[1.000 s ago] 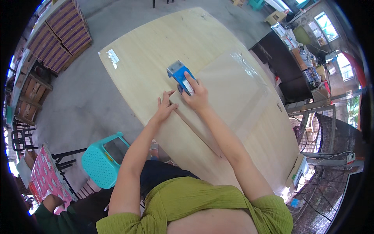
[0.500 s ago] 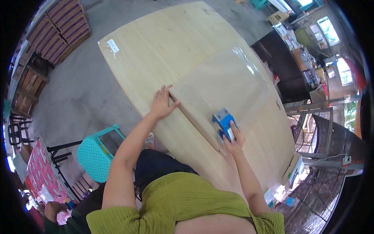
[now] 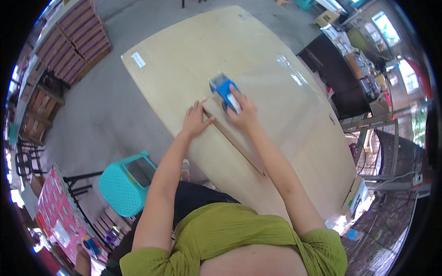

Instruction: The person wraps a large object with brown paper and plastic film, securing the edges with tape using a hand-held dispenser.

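A flat brown cardboard piece (image 3: 294, 99), with clear tape shining along its far side, lies on the light wooden table (image 3: 179, 55). At its near left corner my left hand (image 3: 195, 120) rests with fingers stretched out, the fingertips touching the edge. My right hand (image 3: 244, 110) grips a blue tape dispenser (image 3: 225, 92) with a metal front end. The dispenser is over the cardboard's left end, a little beyond my left hand; whether it touches the surface I cannot tell.
A turquoise plastic stool (image 3: 123, 186) stands left of the table. Behind it is a pink patterned table (image 3: 53, 198) with another person's arm (image 3: 83, 260) near it. Stacked crates (image 3: 80, 37) line the far left; a cluttered dark desk (image 3: 331, 69) stands at right.
My right hand has carried the tape dispenser left and away from me, from the cardboard's near edge to its left end. My left hand stays at the corner.
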Tool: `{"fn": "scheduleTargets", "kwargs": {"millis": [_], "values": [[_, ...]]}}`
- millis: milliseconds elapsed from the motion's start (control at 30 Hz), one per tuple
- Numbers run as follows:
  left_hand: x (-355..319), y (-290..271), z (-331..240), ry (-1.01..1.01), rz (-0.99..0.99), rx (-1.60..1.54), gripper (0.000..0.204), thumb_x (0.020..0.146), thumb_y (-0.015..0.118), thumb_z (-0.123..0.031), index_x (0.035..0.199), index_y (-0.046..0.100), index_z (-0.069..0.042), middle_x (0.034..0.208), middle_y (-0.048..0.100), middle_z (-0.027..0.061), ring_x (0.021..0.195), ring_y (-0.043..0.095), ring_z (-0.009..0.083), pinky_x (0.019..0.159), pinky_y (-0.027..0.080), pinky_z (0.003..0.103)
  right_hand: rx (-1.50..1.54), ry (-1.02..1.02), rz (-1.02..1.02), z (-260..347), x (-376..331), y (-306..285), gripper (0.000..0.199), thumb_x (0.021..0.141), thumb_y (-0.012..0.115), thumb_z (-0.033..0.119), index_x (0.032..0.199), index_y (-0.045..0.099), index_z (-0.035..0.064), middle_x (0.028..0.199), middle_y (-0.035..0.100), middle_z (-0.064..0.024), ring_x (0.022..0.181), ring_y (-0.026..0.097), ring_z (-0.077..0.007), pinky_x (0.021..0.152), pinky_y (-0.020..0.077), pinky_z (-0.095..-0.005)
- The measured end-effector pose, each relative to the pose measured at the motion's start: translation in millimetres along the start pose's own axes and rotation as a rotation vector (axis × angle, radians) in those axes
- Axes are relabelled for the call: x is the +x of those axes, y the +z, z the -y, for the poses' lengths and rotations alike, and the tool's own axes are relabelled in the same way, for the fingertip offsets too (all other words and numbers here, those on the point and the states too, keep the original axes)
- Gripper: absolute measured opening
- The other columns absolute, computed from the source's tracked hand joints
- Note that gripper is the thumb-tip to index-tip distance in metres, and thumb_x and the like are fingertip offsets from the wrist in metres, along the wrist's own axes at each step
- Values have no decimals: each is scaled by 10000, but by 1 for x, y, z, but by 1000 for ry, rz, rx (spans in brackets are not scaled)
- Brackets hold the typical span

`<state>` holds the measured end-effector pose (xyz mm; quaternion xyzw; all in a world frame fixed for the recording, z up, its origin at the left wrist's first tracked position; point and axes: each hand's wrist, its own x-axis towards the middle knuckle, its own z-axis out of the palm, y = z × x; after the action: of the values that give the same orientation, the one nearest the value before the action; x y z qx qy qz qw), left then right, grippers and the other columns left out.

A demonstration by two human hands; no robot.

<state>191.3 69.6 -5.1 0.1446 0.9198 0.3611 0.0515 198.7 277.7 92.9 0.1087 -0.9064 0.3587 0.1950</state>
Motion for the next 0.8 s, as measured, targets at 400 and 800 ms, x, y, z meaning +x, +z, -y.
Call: {"fn": "scheduleTargets", "kwargs": {"millis": [400,800], "values": [[10,6,-3,-37,133,-176,862,865,664,-536,1504,340,-57,1495,431,209,1418,369,339,1175,244,443,-977,502,-176,-39,-400,-275,774,762,799,271,1473,495,286,1094,568,-176,908,569,-359,791,476,-468],[10,19,2,-278,-23,-437,894,806,748,-435,1481,365,8,1381,556,242,1303,521,353,1073,412,399,-552,421,-915,180,-378,-388,239,849,710,177,1061,703,65,1256,515,-159,1172,492,-337,1001,393,-483]]}}
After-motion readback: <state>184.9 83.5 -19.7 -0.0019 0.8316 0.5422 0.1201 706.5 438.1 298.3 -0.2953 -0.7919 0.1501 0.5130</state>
